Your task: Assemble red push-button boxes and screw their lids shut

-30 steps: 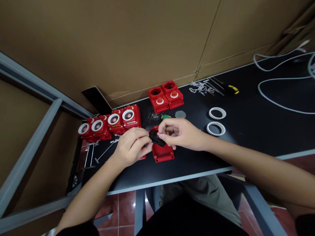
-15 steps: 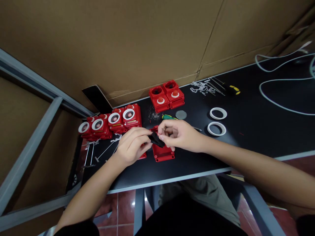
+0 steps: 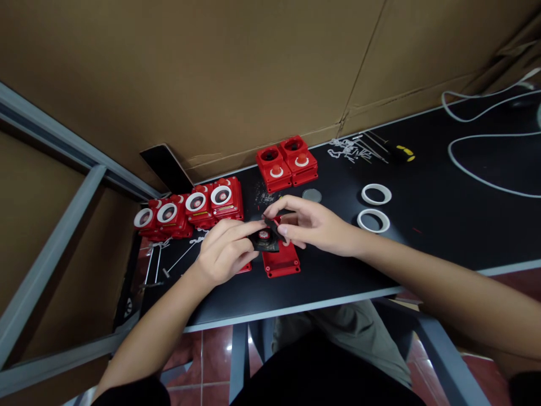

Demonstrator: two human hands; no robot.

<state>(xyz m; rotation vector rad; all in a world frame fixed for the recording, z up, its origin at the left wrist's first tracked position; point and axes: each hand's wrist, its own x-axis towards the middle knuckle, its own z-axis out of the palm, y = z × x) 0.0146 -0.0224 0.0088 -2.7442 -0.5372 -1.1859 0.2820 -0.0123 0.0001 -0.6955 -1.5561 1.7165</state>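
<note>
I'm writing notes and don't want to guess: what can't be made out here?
All in the head view:
Flat black part with a red-and-white centre: left edge hidden by the left hand.
Rectangular red plastic base: far portion partly covered by the right hand and the black part.
Yellow label strip on a red box: lettering too small.
Pale looped cable: cut off by the right edge.

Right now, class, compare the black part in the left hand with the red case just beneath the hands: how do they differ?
Colour: the black part is mostly black with a round red-and-pale centre; the red case is mostly red.
Support: the black part is held by the left hand, while the red case lies on the table.
Shared: the hands partly hide both.
</note>
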